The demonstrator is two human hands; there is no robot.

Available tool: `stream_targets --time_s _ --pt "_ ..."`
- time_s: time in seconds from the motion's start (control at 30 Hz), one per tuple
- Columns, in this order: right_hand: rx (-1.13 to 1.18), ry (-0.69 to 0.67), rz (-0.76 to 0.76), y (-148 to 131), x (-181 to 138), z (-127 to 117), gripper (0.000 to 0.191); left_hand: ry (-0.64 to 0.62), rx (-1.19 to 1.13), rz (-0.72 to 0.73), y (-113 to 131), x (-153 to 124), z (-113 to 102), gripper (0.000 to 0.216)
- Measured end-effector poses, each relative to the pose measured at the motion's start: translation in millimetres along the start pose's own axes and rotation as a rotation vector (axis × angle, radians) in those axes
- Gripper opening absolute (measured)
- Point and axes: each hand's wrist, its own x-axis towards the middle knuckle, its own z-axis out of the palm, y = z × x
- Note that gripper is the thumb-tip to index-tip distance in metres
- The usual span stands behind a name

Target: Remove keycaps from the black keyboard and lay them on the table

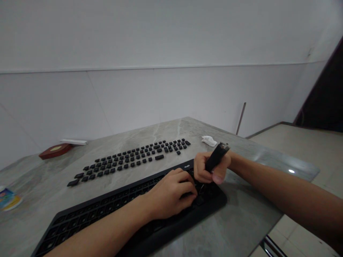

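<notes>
A black keyboard [125, 196] lies slantwise on the table, most of its key positions stripped of keycaps. My left hand [174, 192] rests on its right part with curled fingers, the tips down at the keys. Beside it, my right hand [211, 169] is closed around a black-handled tool [215, 157] with small metal bits at its upper end. A thin tip below that fist reaches down to the keyboard's right end, where a few caps seem to remain. Behind the keyboard, loose black keycaps [128, 159] are laid out in rows. What lies under my left fingers is hidden.
The grey marble-patterned table [171, 130] stands by a white wall. A crumpled white tissue [209, 140] lies at the back right. Over on the left are a reddish-brown box [55, 151], a white strip [73, 141] and a colourful packet [9, 198]. The table's edge runs along the right.
</notes>
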Motion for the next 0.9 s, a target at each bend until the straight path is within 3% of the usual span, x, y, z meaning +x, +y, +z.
stream_targets --time_s 0.27,0.47,0.9 --pt "-0.043 0.002 0.036 -9.1 2.5 5.7 0.044 0.006 -0.019 0.021 1.9 2.3 -3.1 0.012" --pt "-0.242 0.021 0.162 -13.0 1.9 10.8 0.042 0.01 -0.015 0.04 1.3 1.8 -3.2 0.013" --pt "-0.225 0.204 0.099 -15.8 15.6 25.3 0.031 0.031 0.028 0.06 -0.2 1.7 -1.9 0.016"
